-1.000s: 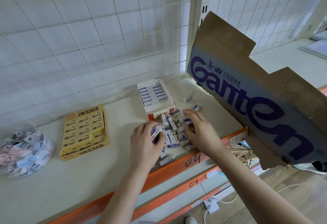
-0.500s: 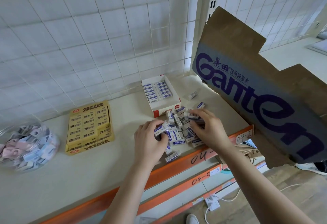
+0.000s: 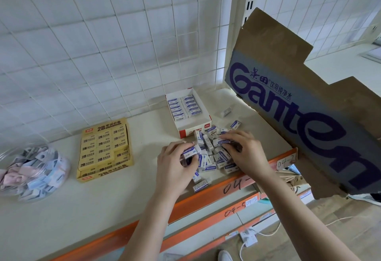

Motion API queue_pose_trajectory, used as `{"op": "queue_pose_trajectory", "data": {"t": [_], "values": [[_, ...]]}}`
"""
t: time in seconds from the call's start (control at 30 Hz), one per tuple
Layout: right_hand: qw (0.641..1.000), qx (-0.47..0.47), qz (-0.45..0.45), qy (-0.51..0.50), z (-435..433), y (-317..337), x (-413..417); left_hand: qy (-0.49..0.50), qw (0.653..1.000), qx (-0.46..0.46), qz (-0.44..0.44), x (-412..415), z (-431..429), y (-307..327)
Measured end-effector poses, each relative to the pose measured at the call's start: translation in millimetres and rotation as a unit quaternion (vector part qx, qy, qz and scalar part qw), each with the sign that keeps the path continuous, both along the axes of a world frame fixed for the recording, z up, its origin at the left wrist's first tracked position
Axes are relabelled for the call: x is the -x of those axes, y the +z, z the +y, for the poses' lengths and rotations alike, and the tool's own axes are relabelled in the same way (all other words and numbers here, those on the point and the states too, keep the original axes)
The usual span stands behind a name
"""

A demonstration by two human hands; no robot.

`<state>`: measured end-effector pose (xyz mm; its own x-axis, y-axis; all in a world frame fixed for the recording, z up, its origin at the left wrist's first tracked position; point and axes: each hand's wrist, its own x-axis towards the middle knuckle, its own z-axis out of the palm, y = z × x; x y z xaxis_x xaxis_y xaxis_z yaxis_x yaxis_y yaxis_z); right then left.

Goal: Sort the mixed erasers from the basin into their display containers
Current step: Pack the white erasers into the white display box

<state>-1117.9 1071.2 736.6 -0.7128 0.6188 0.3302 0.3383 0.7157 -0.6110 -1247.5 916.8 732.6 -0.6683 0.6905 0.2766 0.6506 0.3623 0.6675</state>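
While both your hands sit in the heap of small white erasers in blue paper sleeves (image 3: 212, 158) at the front edge of the beige shelf (image 3: 103, 209), your left hand (image 3: 175, 164) pinches one sleeved eraser (image 3: 190, 151). Your right hand (image 3: 246, 153) curls its fingers round another eraser (image 3: 223, 141) atop the heap. The white-and-red cardboard display box (image 3: 195, 132), partly filled in rows, stands just behind the heap.

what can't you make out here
Head view throughout.
Part of the eraser pile: covered by the left hand and right hand.
The clear tub: cut off by the left edge, contents blurred.
Right end of the shelf: hidden by the cardboard.
Print on the boxed erasers: too small.
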Motion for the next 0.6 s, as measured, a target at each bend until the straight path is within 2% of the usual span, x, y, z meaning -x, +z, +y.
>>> {"op": "queue_pose_trajectory", "data": {"t": [0.1, 0.2, 0.3, 0.43, 0.6], "values": [[0.999, -0.016, -0.049, 0.008, -1, 6, 1, 0.004, 0.999, 0.007, 0.033, 2, 0, -1], [0.987, -0.057, -0.146, 0.038, 3, 16, 6, -0.014, 0.997, 0.011, 0.074, 6, 0, 6], [0.973, -0.045, -0.216, 0.074, 11, 33, 14, -0.031, 0.998, 0.022, 0.053, 14, 0, 25], [0.978, 0.022, -0.181, 0.103, 19, 60, 22, -0.025, 0.998, 0.027, 0.053, 36, 0, 55], [0.990, 0.043, -0.093, 0.102, 34, 85, 44, -0.019, 0.998, 0.035, 0.038, 70, 22, 84]]}}
